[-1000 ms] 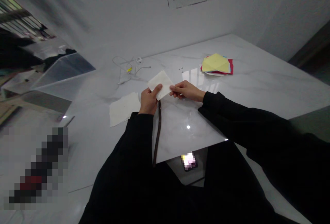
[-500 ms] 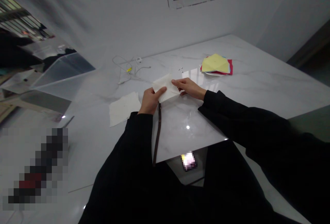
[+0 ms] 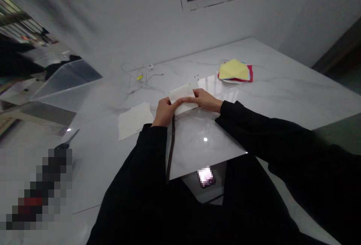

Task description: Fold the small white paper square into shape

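Observation:
A small cream-white sheet of paper (image 3: 182,91) is held up over the table between my two hands. My left hand (image 3: 166,111) is closed on its left side, with the thumb lying across the front. From the right, my right hand (image 3: 207,100) grips the sheet too, its thumb stretched in to meet the left thumb. A thin dark-brown strip (image 3: 171,147) runs from below my left hand to the table's front edge; a short brown bit also shows under the sheet near my right hand. Loose white sheets (image 3: 134,121) lie left of my left hand.
A pile of coloured paper (image 3: 234,70), yellow on top, lies at the back right. Tiny shiny pieces (image 3: 196,76) sit behind the hands. A white cable (image 3: 138,77) is coiled at the back left. Dark scissors (image 3: 66,143), partly blurred out, lie at the left. A lit phone-like object (image 3: 206,176) is below the table edge.
My right thumb has moved left along the paper until it meets the left thumb. The sheet is now tilted a little differently. Both hands stay in nearly the same place.

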Available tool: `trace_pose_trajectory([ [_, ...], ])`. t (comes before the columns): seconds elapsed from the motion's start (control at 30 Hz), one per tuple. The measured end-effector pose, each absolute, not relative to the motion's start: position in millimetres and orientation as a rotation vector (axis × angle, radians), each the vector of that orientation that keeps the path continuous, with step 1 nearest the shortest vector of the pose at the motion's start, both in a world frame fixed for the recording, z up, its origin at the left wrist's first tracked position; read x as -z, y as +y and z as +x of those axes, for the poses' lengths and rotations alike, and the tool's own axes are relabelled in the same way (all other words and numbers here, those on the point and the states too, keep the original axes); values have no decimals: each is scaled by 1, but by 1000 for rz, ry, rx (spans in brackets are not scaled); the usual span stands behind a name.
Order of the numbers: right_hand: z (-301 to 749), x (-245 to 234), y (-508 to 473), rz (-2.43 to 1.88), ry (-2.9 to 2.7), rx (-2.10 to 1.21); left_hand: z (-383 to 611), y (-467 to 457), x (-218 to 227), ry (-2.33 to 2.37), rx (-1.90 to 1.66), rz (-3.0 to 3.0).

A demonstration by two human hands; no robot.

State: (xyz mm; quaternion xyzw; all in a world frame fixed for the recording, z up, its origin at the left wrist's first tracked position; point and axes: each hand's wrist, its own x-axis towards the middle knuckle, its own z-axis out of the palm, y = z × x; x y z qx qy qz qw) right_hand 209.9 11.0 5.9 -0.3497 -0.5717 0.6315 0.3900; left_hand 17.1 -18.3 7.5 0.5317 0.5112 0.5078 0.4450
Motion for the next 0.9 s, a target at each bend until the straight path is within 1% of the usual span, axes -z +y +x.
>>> trace_pose_trajectory([
  [0.2,211,-4,11,-799,-1401,-1697,20,-17,-5,1269,-1332,1308],
  [0.4,210,-7,11,-893,-1353,-1726,21,-19,-7,1281,-1368,1275],
  [0.63,209,-5,12,-921,-1396,-1629,25,-20,-10,1276,-1403,1269],
  [0.9,208,0,16,-945,-1485,-1551,22,-20,-16,1397,-1341,1484],
])
